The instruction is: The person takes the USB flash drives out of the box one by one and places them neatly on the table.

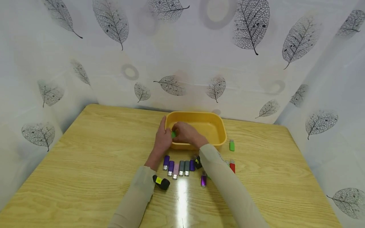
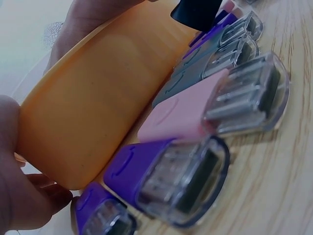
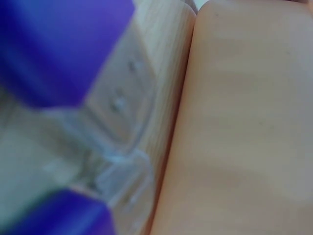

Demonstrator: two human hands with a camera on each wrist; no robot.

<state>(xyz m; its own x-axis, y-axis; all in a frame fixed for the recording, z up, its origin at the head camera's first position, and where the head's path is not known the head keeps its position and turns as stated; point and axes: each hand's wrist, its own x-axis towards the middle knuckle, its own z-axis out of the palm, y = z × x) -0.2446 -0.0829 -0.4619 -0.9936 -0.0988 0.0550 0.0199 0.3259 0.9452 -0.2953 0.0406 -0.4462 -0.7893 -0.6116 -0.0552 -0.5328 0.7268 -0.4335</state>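
Note:
My left hand (image 1: 163, 138) grips the left end of an orange-yellow plastic tub (image 1: 220, 131); in the left wrist view its fingers (image 2: 49, 200) curl at the tub's lower corner. My right hand (image 1: 186, 133) reaches over the front wall into the tub's left end, pinching a green USB flash drive (image 1: 173, 134) mostly hidden by the fingers. Along the tub's front lies a row of capped USB flash drives: purple ones (image 1: 170, 167), a pink one (image 1: 175, 171) and grey ones (image 1: 181, 167). The right wrist view shows a blurred purple flash drive (image 3: 54, 49) beside the tub wall.
A green flash drive (image 1: 232, 145) lies right of the tub, with a red one (image 1: 232, 166) nearer me. A shiny purple one (image 1: 203, 180) lies by my right sleeve (image 1: 225, 177). The wooden table (image 1: 99, 152) meets a leaf-patterned curtain (image 1: 176, 57) behind and at the sides.

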